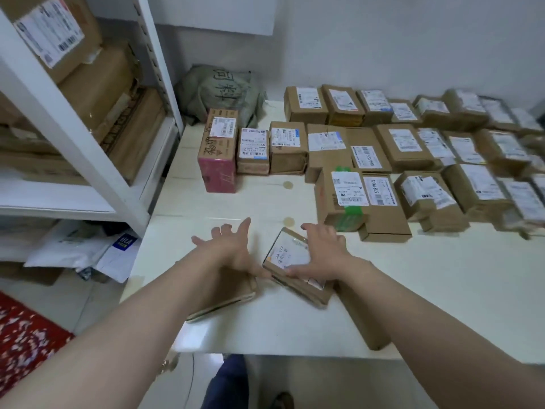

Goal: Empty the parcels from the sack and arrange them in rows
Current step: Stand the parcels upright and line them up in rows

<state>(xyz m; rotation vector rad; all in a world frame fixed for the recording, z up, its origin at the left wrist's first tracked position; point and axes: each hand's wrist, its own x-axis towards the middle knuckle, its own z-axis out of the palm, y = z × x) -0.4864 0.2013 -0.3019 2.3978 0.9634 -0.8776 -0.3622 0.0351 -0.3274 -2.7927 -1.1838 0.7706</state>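
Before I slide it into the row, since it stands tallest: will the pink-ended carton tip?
Probably not: the pink-ended carton rests on a long side. It looks rigid, and its taped faces may slide easily on the white table.

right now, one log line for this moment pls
stage: arranging rows | left hand: open over flat parcel | right hand: flat on small labelled parcel | rows: three on table | sack: far corner

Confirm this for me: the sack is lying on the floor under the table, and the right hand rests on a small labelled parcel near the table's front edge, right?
Not quite. In the head view the sack sits on the table's far-left corner, not the floor. The right hand does rest on the small labelled parcel.
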